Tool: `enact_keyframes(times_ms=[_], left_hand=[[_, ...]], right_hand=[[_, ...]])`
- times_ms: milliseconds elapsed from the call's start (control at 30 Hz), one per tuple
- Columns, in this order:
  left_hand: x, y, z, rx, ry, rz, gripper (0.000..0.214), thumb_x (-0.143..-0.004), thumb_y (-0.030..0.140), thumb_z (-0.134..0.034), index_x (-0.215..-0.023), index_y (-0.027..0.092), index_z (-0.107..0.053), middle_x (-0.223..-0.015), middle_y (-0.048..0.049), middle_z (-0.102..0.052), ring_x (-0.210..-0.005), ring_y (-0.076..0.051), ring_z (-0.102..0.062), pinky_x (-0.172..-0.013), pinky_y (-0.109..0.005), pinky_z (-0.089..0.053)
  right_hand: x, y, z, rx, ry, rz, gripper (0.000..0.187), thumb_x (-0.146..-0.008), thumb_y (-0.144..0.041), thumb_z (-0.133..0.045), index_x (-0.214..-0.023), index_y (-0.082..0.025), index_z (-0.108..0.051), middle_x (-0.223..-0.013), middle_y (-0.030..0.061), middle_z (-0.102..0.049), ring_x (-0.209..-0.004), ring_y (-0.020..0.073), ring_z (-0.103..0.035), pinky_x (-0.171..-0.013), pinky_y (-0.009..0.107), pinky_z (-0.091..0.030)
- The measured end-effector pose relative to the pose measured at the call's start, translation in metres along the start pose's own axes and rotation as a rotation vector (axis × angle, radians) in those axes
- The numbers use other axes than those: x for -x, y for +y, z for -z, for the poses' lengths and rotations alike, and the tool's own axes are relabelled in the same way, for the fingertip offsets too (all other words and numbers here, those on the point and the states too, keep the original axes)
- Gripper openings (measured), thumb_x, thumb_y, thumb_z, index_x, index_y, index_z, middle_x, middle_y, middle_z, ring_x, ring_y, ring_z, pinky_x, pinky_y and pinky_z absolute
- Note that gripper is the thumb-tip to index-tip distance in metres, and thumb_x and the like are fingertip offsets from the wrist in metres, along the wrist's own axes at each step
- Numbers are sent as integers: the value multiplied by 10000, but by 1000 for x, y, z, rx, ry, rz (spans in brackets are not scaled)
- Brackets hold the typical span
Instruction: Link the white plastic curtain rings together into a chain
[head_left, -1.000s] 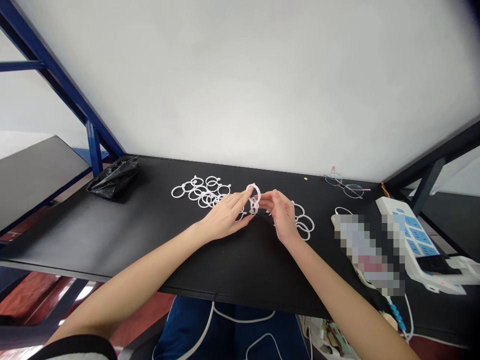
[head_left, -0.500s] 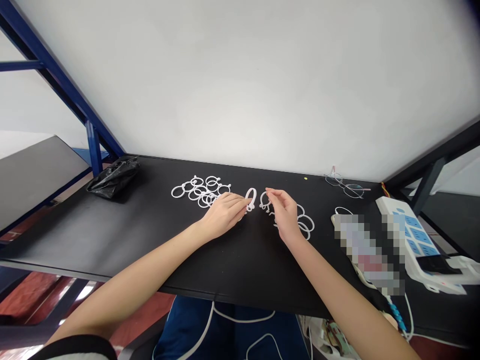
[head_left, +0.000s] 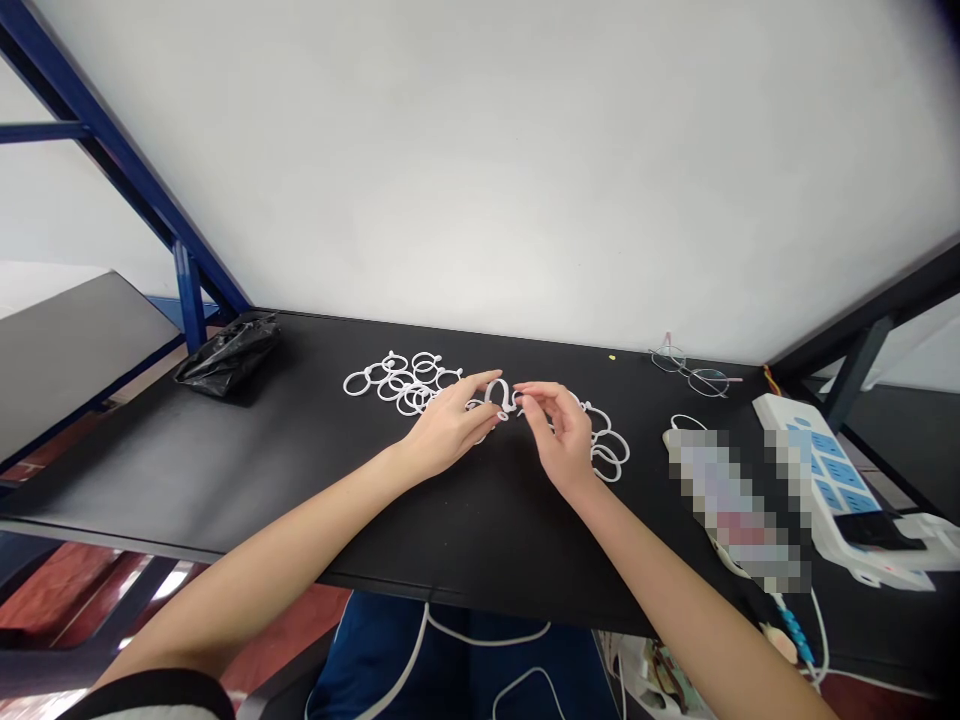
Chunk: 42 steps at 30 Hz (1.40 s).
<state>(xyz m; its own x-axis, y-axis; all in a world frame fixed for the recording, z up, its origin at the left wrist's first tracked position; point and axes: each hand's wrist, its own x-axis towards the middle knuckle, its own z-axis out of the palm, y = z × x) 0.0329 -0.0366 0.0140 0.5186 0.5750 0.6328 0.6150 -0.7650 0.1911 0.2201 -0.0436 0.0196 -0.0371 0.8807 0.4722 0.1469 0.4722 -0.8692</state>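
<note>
My left hand [head_left: 448,428] is closed in a pinch on a white curtain ring [head_left: 496,392], which stands up from the fingertips with its small eyelet low down. Close beside it on the right, my right hand [head_left: 561,432] pinches another white ring [head_left: 517,399], mostly hidden by the fingers. The two held pieces look nearly touching; whether they meet I cannot tell. A heap of white rings [head_left: 409,385] lies left of my left hand. Several more loose rings [head_left: 611,448] lie to the right, partly behind my right hand.
A black plastic bag [head_left: 229,355] sits at the left of the black table [head_left: 300,470]. On the right are eyeglasses [head_left: 690,372], a blurred-out phone [head_left: 735,515] with a cable, and a white power strip [head_left: 825,470]. A white wall [head_left: 480,180] rises behind.
My right hand has moved left, bringing its ring up against or near the one in my left hand. The fingers of my left hand have spread a little around its ring.
</note>
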Motion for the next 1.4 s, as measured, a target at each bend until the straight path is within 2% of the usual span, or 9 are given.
enact_keyframes(times_ms=[67, 133, 333, 433, 567, 700, 833, 1133, 1400], left_hand=[[1, 0, 0, 3, -1, 9, 197, -983, 214, -425, -891, 152, -588, -1387, -187, -471, -1143, -252, -551, -887, -405, -500], [1, 1, -1, 7, -11, 13, 184, -980, 200, -419, -905, 154, -581, -1367, -189, -490, -1134, -257, -556, -898, -426, -494], [1, 1, -2, 78, -9, 35, 133, -983, 259, -451, -1007, 171, -549, -1219, -152, -572, -1034, -228, -593, -879, -401, -488], [1, 0, 0, 226, 14, 125, 169, -961, 339, -504, -1024, 182, -507, -1078, -107, -607, -946, -202, -598, -829, -360, -495], [-1, 4, 4, 423, -18, 277, 286, -939, 420, -512, -1088, 177, -498, -911, -51, -587, -788, -167, -563, -725, -305, -484], [-5, 8, 9, 520, -79, 324, 291, -964, 431, -423, -940, 172, -554, -854, -39, -574, -746, -153, -531, -714, -290, -456], [-6, 9, 9, 579, -103, 387, 319, -967, 414, -393, -845, 166, -553, -801, -30, -576, -721, -149, -521, -675, -277, -429], [-6, 6, 8, 592, -84, 448, 286, -913, 381, -453, -745, 161, -524, -637, 15, -492, -595, -112, -410, -557, -234, -338], [-5, 6, 7, 590, -103, 467, 275, -897, 377, -470, -732, 164, -524, -605, 29, -458, -569, -102, -382, -535, -219, -323]], right_hand=[[3, -4, -2, 4, -93, 54, 154, -867, -307, -640, -1013, -268, -670, -992, 47, -685, -858, 205, -669, -814, 383, -563], [5, -4, -4, -5, -133, 73, 202, -839, -285, -676, -1040, -277, -675, -983, 40, -682, -813, 199, -671, -770, 382, -581], [5, 3, -4, 30, -86, 87, 106, -840, -263, -677, -933, -280, -723, -886, 24, -712, -763, 198, -686, -736, 380, -588], [5, 4, -4, 29, -50, 59, 62, -828, -270, -696, -872, -271, -740, -845, 25, -728, -760, 205, -695, -741, 375, -585], [4, 1, -5, -133, -83, -82, 80, -797, -320, -732, -790, -240, -737, -754, 23, -722, -691, 193, -700, -696, 349, -593], [0, -3, -5, -257, -141, -203, 138, -755, -348, -768, -746, -214, -737, -717, 23, -721, -629, 169, -688, -651, 322, -600], [-2, -3, -4, -306, -185, -261, 137, -761, -356, -763, -792, -222, -765, -741, 19, -741, -643, 165, -697, -680, 331, -610], [-1, -1, -5, -323, -237, -272, 145, -787, -347, -743, -863, -231, -785, -785, 22, -762, -689, 167, -713, -744, 341, -612], [0, -5, -6, -314, -241, -246, 156, -798, -362, -731, -863, -229, -781, -800, 27, -764, -687, 168, -712, -744, 341, -617]])
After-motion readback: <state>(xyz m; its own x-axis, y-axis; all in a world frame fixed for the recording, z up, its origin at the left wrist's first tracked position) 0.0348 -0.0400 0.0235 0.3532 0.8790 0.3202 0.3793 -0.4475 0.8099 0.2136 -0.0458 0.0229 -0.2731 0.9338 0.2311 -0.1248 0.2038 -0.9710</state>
